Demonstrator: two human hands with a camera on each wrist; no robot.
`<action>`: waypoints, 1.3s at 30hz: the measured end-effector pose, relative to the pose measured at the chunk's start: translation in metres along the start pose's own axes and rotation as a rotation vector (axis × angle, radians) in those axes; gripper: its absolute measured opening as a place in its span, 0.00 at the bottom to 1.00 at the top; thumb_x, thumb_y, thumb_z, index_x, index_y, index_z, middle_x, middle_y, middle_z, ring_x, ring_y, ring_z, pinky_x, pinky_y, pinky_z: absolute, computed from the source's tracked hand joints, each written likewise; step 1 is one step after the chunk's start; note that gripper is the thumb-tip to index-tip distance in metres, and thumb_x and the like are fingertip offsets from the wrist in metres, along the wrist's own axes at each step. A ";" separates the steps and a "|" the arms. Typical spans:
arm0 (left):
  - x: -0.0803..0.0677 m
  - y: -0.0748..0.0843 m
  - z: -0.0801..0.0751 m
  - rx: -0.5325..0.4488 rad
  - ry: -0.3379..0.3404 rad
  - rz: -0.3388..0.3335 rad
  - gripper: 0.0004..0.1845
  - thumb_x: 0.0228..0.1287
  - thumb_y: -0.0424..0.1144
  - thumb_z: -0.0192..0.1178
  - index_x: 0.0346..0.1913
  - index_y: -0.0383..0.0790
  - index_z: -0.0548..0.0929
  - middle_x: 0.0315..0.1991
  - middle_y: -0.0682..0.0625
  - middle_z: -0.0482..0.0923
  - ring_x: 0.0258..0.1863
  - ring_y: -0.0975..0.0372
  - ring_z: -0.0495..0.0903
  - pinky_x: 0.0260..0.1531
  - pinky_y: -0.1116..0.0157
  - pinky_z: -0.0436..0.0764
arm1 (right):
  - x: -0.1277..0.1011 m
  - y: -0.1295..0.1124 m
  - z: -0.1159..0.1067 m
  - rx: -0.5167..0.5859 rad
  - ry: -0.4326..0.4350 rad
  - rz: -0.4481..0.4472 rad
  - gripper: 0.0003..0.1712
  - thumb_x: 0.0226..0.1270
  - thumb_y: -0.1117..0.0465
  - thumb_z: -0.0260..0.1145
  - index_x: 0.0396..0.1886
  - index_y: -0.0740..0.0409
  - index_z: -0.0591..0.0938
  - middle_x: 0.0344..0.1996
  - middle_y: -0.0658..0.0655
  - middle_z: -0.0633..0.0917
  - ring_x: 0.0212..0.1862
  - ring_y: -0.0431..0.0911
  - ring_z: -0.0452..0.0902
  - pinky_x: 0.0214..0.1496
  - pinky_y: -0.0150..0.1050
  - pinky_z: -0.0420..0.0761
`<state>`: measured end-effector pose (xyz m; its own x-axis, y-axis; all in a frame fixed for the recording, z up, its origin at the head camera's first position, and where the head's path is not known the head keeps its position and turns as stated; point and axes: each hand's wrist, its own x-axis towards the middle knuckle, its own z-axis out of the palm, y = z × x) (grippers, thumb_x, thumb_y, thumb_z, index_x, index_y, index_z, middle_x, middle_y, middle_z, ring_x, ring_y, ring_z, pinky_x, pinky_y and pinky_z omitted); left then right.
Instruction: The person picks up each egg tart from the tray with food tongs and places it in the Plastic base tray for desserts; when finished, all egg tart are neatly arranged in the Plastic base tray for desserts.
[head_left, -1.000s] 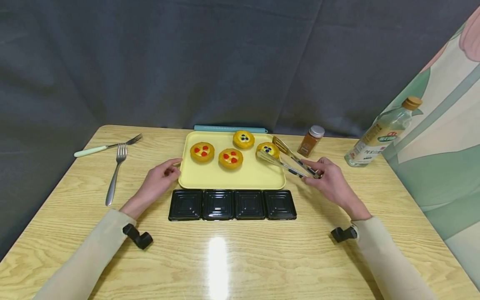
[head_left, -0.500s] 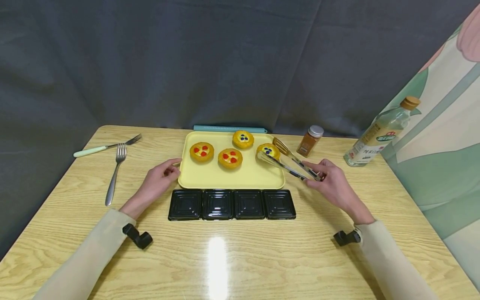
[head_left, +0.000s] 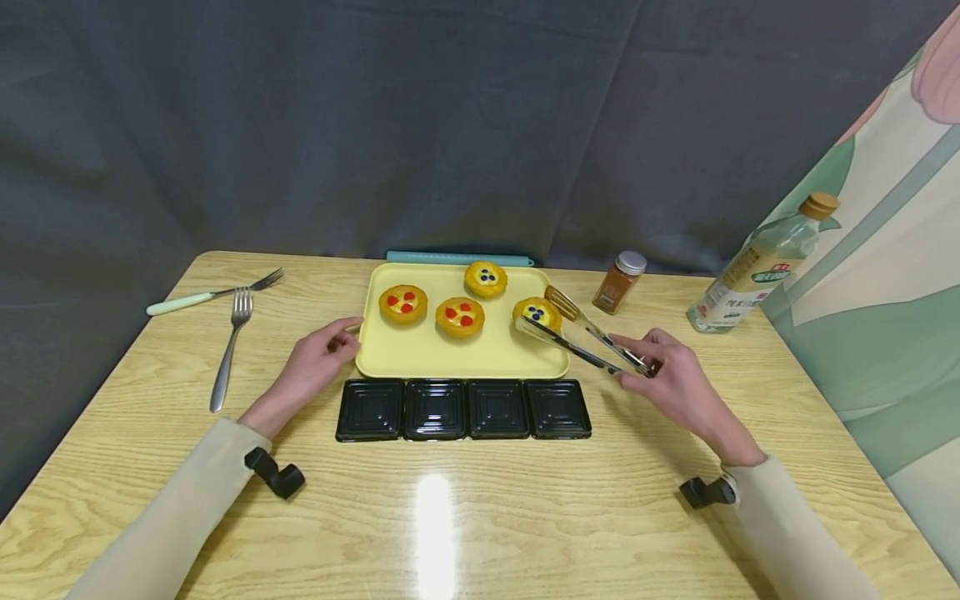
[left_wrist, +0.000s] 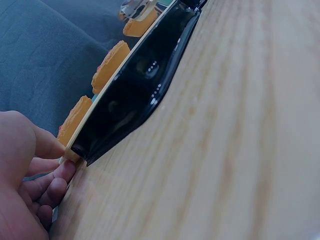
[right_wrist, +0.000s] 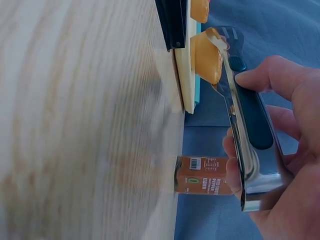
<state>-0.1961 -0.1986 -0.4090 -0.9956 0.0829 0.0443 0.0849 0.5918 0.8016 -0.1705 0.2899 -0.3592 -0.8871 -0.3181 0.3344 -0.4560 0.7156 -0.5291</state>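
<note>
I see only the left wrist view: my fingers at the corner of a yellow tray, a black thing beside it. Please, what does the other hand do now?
Observer: The right hand holds metal tongs, and their tips grip the blueberry tart at the right of the yellow tray.
Operator: How many tarts are there in total?
Observer: Four: two with blue topping, two with red topping.
Operator: And the black thing, what is it?
Observer: A row of four square black containers, all without a tart, on the table just in front of the tray.
</note>
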 end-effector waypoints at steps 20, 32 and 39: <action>0.000 0.001 0.000 0.002 -0.006 -0.006 0.26 0.76 0.39 0.51 0.72 0.36 0.71 0.46 0.42 0.77 0.43 0.53 0.72 0.43 0.57 0.70 | -0.035 -0.003 -0.012 -0.008 -0.002 -0.024 0.29 0.53 0.75 0.74 0.59 0.63 0.85 0.28 0.52 0.69 0.31 0.42 0.61 0.27 0.35 0.63; 0.000 0.000 -0.001 0.002 -0.005 0.005 0.25 0.76 0.39 0.51 0.73 0.36 0.71 0.47 0.42 0.77 0.44 0.52 0.72 0.43 0.57 0.70 | -0.055 -0.012 -0.017 0.021 0.014 -0.023 0.30 0.52 0.75 0.76 0.58 0.59 0.86 0.28 0.50 0.68 0.31 0.40 0.61 0.27 0.34 0.63; -0.001 0.000 0.000 0.002 -0.008 0.009 0.25 0.77 0.40 0.51 0.73 0.36 0.70 0.47 0.42 0.78 0.44 0.53 0.72 0.43 0.57 0.70 | -0.067 -0.014 -0.020 0.051 -0.001 -0.008 0.31 0.52 0.76 0.76 0.59 0.57 0.86 0.28 0.49 0.68 0.31 0.41 0.61 0.26 0.35 0.63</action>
<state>-0.1955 -0.1988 -0.4087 -0.9945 0.0944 0.0463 0.0935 0.5922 0.8003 -0.1035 0.3136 -0.3591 -0.8837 -0.3239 0.3380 -0.4657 0.6808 -0.5654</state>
